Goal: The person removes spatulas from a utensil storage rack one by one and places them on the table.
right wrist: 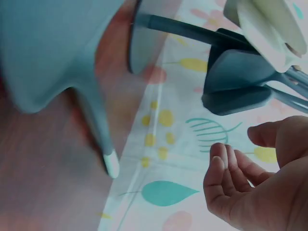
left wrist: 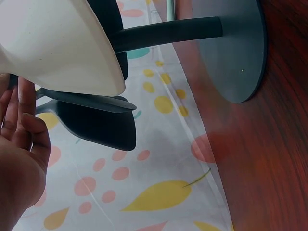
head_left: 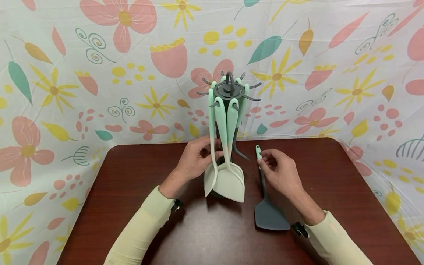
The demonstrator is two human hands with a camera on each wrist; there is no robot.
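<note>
A dark utensil stand [head_left: 228,90] rises in the middle of the table, with mint-and-cream handled utensils [head_left: 231,184] hung on its hooks. My left hand [head_left: 197,156] reaches in from the left behind a cream handle, thumb and fingers curled round the stand's post, which the utensils partly hide. Two dark utensil heads [left wrist: 98,127] hang beside that hand in the left wrist view. Right of the stand a grey turner [head_left: 271,215] with a mint-tipped handle lies on the table. Over its handle end is my right hand [head_left: 281,171], fingers loosely bent, apart from the handle in the right wrist view.
The stand's round grey base [left wrist: 238,62] sits on the dark wooden table [head_left: 149,165]. Several spare hooks stick out around the stand's top. A floral cloth [head_left: 298,44] hangs directly behind the table's far edge.
</note>
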